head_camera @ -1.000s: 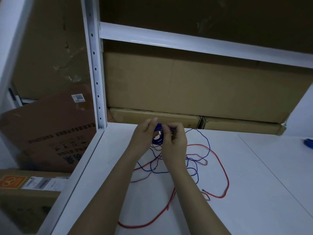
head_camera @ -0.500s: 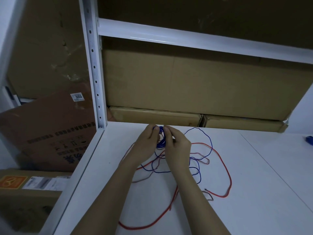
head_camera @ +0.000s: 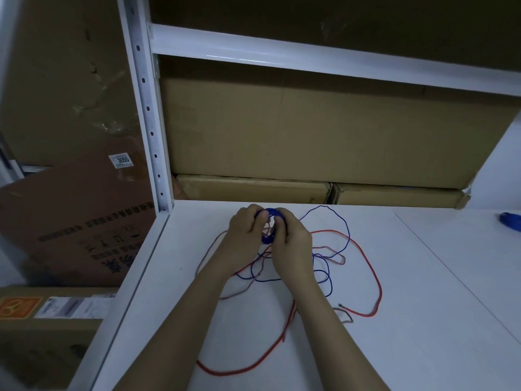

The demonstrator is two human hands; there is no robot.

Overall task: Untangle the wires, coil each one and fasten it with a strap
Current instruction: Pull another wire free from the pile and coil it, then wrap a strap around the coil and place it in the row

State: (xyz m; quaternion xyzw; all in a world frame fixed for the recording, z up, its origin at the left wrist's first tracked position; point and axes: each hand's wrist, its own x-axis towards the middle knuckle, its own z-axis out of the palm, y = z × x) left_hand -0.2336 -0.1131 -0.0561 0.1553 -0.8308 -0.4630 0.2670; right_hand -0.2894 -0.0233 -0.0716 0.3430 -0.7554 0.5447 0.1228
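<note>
On the white shelf, 2 hands meet around a small blue coil.

Left hand (head_camera: 245,232) and right hand (head_camera: 291,241) sit close together, fingers curled onto the blue wire (head_camera: 272,218), pinching its wound loops from both sides, likely so they don't spring apart while more gets wrapped. Its free length trails right in a wide loop, crossing the red wire (head_camera: 375,277) and a pale pinkish wire (head_camera: 329,251), all thin, limp, tangled on the shelf (head_camera: 423,320).

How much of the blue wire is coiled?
Partly: the hands grip a small coil, but the blue wire trails loose on the shelf.
</note>
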